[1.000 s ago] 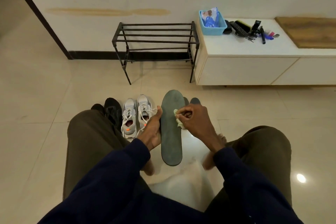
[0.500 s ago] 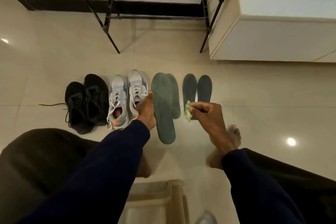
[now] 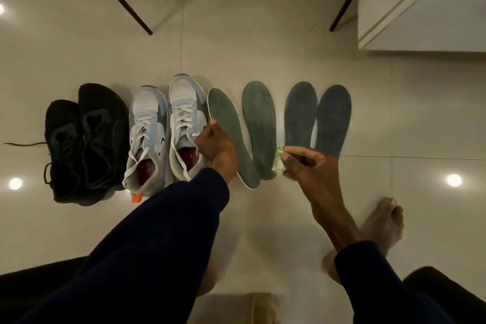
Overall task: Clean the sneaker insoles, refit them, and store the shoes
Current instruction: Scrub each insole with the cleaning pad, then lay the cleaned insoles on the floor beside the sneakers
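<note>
- L hand (image 3: 218, 148): curled round left edge of green insole (image 3: 228, 134); insole flat on floor (image 3: 263, 55), toe pointing away.
- R hand (image 3: 307, 166): pinching pale green cloth (image 3: 280, 163) in fingertips.
- 2nd green insole (image 3: 259, 126): between the hands, heel touching cloth.
- Grey insoles (image 3: 301, 113): pair, just beyond R hand.
- Grey-white sneakers (image 3: 148, 134): just left of L hand; nearer one touching it.
- Black sneakers (image 3: 86, 139): further left of L hand.

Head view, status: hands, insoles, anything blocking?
Left hand holds leftmost flat green insole. Right hand pinches crumpled pale-green wipe. Four insoles out beside grey-white lace-up sneakers. Nothing blocking.
</note>
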